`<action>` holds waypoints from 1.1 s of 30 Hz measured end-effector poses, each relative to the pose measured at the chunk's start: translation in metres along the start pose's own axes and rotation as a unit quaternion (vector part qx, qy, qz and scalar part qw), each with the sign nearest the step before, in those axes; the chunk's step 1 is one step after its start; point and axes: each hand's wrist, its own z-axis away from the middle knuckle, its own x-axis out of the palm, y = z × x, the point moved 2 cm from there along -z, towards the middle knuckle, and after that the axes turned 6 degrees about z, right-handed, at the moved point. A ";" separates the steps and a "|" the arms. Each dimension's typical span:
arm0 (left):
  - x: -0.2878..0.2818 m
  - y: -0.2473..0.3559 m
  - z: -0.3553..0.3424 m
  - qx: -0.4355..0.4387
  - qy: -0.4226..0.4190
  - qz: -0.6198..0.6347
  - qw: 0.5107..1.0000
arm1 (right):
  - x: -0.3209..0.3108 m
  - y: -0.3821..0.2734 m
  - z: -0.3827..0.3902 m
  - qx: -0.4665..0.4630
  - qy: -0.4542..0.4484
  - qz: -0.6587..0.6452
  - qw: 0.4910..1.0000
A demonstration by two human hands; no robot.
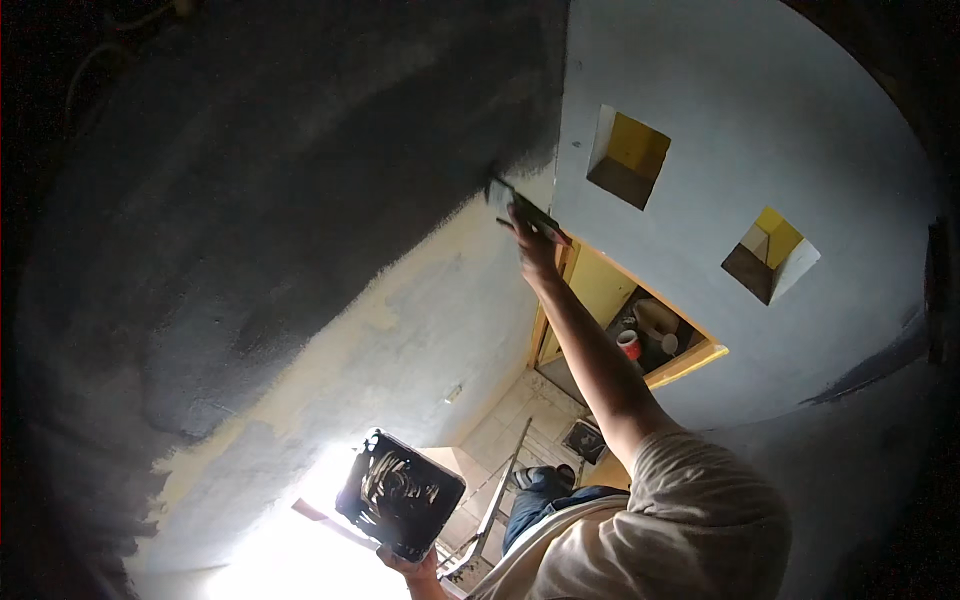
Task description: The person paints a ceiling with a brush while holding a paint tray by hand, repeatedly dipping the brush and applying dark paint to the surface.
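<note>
Gripping a flat tool [500, 200] with a dark working end, the right hand [533, 248], raised in the head view, has its fingers wrapped around the handle. Just ahead of it the dark coating [300, 180] borders a pale band [385, 290]; whether the tool touches the surface, I cannot tell. Well apart, below and to its left, the left hand [408, 562] holds a tilted black tray [425, 530] by its lower edge, the inside smeared with pale streaks. Right of the right hand spreads a grey wall [730, 110] with two square recesses [640, 140]. Below that hand, partly behind its forearm, a wood-framed opening [690, 367] shows a red cup [628, 343].
</note>
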 end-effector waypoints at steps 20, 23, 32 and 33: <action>-0.003 -0.011 -0.022 -0.051 0.035 -0.017 0.998 | -0.072 -0.051 -0.149 -0.065 0.134 -0.103 0.983; -0.002 -0.013 -0.025 -0.053 0.038 -0.014 0.998 | -0.077 -0.043 -0.187 -0.042 0.178 0.189 0.965; 0.005 -0.015 -0.048 -0.061 0.045 -0.016 0.997 | -0.101 0.011 -0.204 -0.171 0.115 0.162 0.965; 0.006 -0.015 -0.049 -0.061 0.045 -0.017 0.997 | -0.102 0.014 -0.208 -0.182 0.125 0.202 0.954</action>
